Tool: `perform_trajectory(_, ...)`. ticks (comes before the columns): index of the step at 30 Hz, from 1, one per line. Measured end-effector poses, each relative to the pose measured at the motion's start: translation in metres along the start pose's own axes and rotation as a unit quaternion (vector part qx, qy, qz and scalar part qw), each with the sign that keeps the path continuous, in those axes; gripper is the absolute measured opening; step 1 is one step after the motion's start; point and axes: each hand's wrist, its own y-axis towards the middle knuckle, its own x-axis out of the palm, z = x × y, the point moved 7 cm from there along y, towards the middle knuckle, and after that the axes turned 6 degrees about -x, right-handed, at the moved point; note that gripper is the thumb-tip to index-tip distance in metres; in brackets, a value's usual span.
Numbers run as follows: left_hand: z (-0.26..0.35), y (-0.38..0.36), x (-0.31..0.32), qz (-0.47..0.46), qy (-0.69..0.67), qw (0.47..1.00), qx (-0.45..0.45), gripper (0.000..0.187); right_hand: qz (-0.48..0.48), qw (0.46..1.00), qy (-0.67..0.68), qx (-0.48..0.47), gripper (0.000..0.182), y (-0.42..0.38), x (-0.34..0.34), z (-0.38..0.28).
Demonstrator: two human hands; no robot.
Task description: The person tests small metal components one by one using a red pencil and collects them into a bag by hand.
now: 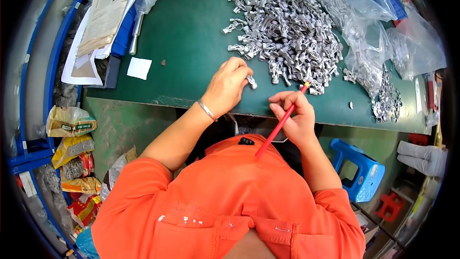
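Near the front edge of the green table [184, 43], my left hand [226, 85] is closed, with a small grey looped metal piece [252, 82] at its fingertips. Between the thumb and fingers of my right hand [298, 115] is a slim red stick [275, 136] with a yellow band near its upper end. That upper end points toward a large heap of similar grey looped pieces [292, 29], while the lower end reaches down over the orange shirt. The heap lies just beyond both hands.
Clear plastic bags [364, 52] with more grey pieces lie to the right. Papers [103, 19] and a white square [139, 68] are at the left. Blue shelving [43, 67] stands left of the table; a blue stool [359, 172] is on the floor at right.
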Motion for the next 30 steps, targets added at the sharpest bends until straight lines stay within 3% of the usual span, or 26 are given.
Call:
perform_trajectory(6,0.007,-0.012,-0.003,0.015,-0.075,0.997,-0.01,0.02,0.064,0.997,-0.011,0.029,0.022,0.006,0.01,0.021)
perform_trajectory(8,0.013,-0.017,-0.007,0.035,-0.103,0.994,-0.002,0.021,0.048,0.966,0.178,0.182,0.021,0.002,0.021,0.028)
perform_trajectory(9,0.017,-0.019,-0.007,0.037,-0.106,0.994,0.005,0.021,0.05,0.965,0.179,0.183,0.021,0.001,0.02,0.026)
perform_trajectory(11,0.024,-0.021,-0.009,0.033,-0.124,0.992,-0.006,0.026,0.045,0.927,0.303,0.217,0.023,-0.001,0.028,0.026)
perform_trajectory(13,0.019,-0.02,-0.005,-0.004,-0.22,0.971,-0.094,0.029,0.064,0.935,0.31,0.161,0.024,-0.002,0.023,0.026)
perform_trajectory(14,0.017,-0.02,-0.005,-0.003,-0.22,0.971,-0.094,0.029,0.071,0.935,0.315,0.144,0.024,-0.003,0.021,0.026)
perform_trajectory(16,0.0,-0.029,0.012,-0.076,-0.412,0.882,-0.216,0.03,0.081,0.936,0.316,0.132,0.023,-0.006,0.017,0.026)
perform_trajectory(19,0.003,-0.033,0.012,-0.119,-0.503,0.816,-0.257,0.021,0.056,0.948,0.302,0.077,0.024,-0.008,0.014,0.02)
perform_trajectory(21,0.007,-0.033,0.009,-0.114,-0.491,0.825,-0.256,0.017,0.045,0.959,0.274,0.052,0.026,-0.01,0.012,0.019)
perform_trajectory(23,0.015,-0.029,0.001,-0.093,-0.41,0.895,-0.147,0.016,0.055,0.959,0.274,0.049,0.028,-0.011,0.01,0.014)
perform_trajectory(30,0.029,-0.035,0.001,-0.092,-0.359,0.924,-0.098,0.019,0.066,0.962,0.264,0.02,0.036,-0.019,0.0,0.004)
